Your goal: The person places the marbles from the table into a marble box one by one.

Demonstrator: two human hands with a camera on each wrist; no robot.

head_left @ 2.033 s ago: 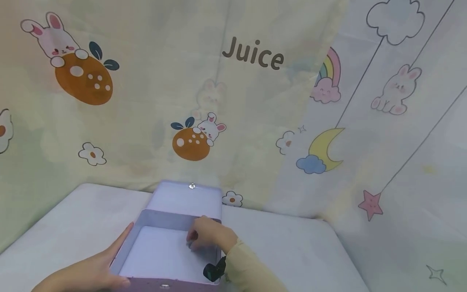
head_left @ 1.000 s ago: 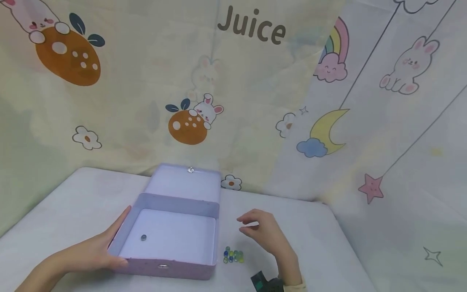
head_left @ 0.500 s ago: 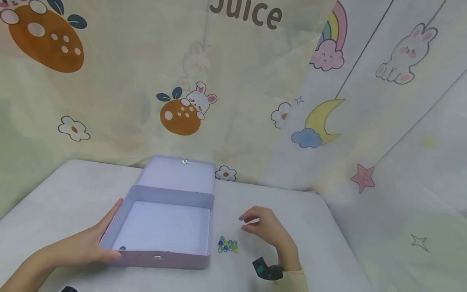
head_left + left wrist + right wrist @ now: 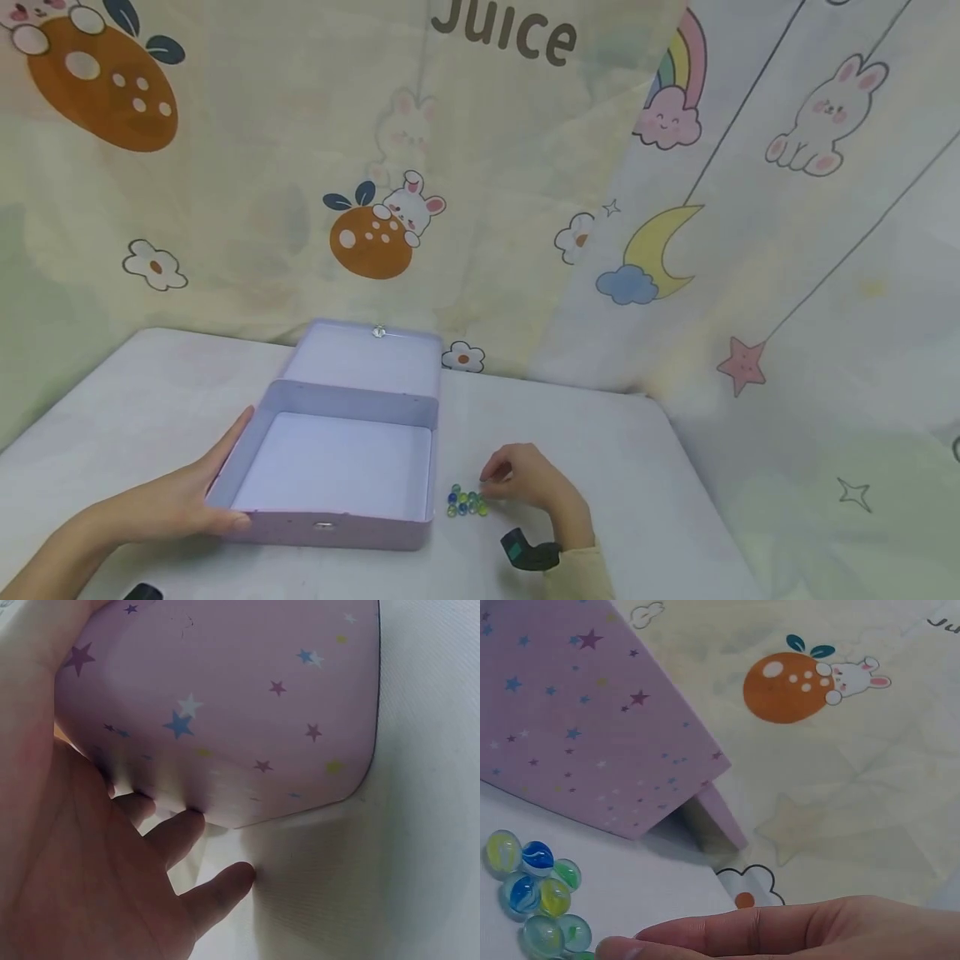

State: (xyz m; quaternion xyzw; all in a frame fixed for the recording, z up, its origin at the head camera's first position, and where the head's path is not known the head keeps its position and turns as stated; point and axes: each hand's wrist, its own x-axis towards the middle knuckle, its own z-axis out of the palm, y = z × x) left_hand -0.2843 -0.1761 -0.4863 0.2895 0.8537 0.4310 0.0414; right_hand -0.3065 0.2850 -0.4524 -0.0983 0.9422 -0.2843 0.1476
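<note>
A light purple hinged box (image 4: 382, 533) stands with its lid (image 4: 363, 358) tipped back; stars pattern its outside (image 4: 240, 690). My left hand (image 4: 161, 508) holds its front left corner, thumb on the front wall and fingers along the side. Several glass marbles (image 4: 463, 502) with blue, yellow and green swirls lie clustered just right of the box. At the cluster's right edge is my right hand (image 4: 536, 479), thumb and forefinger close together with a small gap. In the right wrist view, those fingertips (image 4: 619, 947) sit beside the nearest marbles (image 4: 544, 935). The box's near inner edge is hidden.
A white-covered table (image 4: 592, 442) carries everything. Behind it hangs a cloth backdrop (image 4: 510, 208) printed with rabbits, flowers and a moon. A black wrist device (image 4: 528, 552) sits on the right wrist.
My right hand has left the box, where a marble appeared and rolled toward the front left corner, now out of sight. It has since lowered to the cluster. The left hand stays on the box.
</note>
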